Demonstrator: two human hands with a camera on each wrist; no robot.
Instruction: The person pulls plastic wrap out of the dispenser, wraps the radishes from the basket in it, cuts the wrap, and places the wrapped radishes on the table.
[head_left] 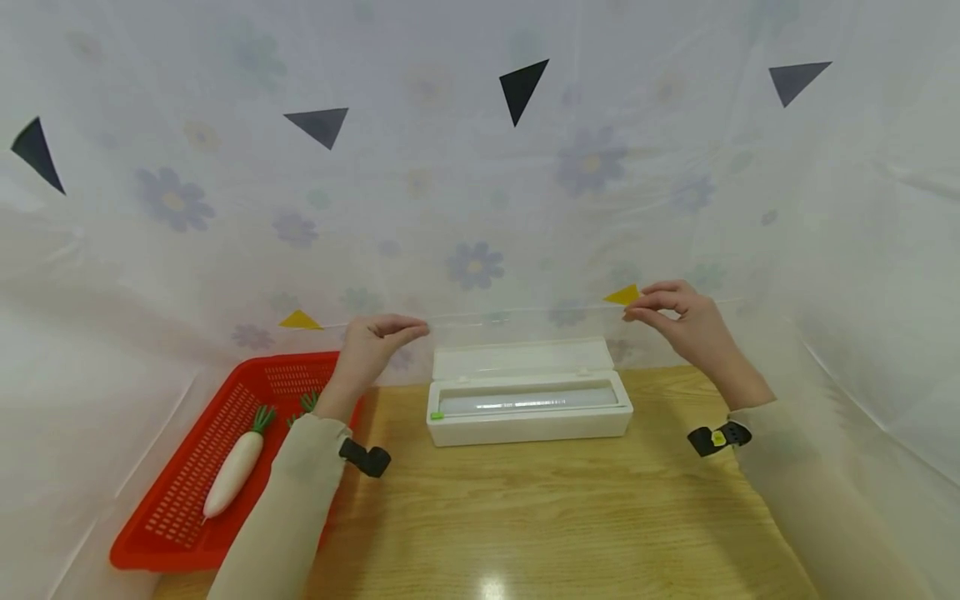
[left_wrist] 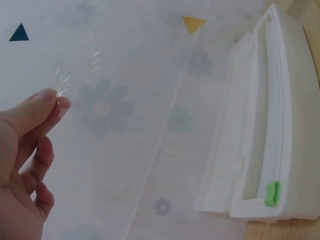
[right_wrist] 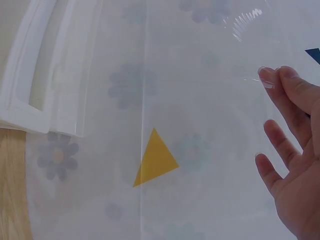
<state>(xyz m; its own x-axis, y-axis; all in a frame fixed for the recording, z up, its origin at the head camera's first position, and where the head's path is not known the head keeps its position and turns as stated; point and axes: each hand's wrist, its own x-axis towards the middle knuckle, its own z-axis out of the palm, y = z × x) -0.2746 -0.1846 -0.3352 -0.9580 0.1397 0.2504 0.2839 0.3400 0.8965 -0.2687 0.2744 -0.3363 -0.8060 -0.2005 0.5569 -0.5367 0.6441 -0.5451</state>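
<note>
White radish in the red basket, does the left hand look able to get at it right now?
Probably yes, but only after letting go: the left hand pinches clear film. The white radish lies uncovered in the open-topped red basket, beside the left forearm.

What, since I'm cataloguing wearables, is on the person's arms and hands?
The left sleeve and right sleeve are long and pale beige. The left hand and right hand wear no gloves. A black left wristband and black right wristband show; the right one bears a yellow mark.
</note>
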